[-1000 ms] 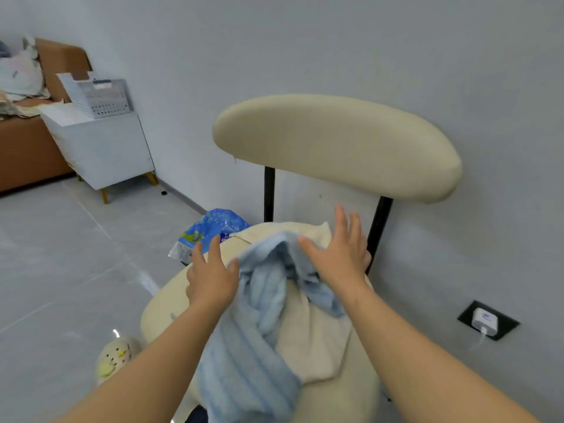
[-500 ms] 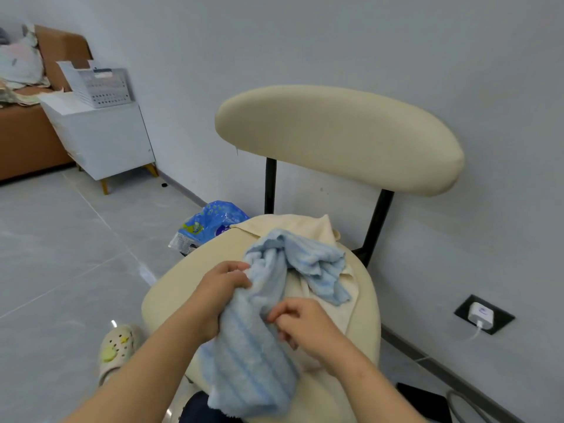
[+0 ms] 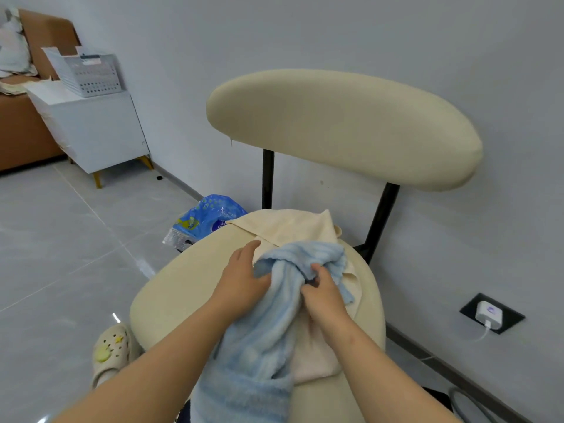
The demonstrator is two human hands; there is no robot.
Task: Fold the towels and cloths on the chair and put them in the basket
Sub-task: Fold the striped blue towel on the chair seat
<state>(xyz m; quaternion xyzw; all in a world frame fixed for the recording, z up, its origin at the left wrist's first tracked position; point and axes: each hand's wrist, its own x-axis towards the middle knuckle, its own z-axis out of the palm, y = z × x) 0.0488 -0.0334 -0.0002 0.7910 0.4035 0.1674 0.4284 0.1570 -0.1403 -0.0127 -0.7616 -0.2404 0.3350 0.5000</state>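
Observation:
A crumpled light blue towel (image 3: 259,346) lies on the cream chair seat (image 3: 183,288) and hangs over its front edge. Under it lies a cream cloth (image 3: 283,227), spread toward the back of the seat. My left hand (image 3: 241,279) grips the blue towel's bunched left side. My right hand (image 3: 323,291) pinches the bunched top part from the right. A white slotted basket (image 3: 88,74) stands on a white cabinet at the far left.
The chair's padded backrest (image 3: 341,126) stands against the grey wall. A blue plastic pack (image 3: 204,221) lies on the floor left of the chair. A white cabinet (image 3: 97,132) and a brown sofa (image 3: 18,129) stand far left. A wall socket with charger (image 3: 488,312) sits low right.
Both hands went from hovering flat over the towel to gripping it, then shifted up the seat to the bunched top. The towel's top is now gathered between them.

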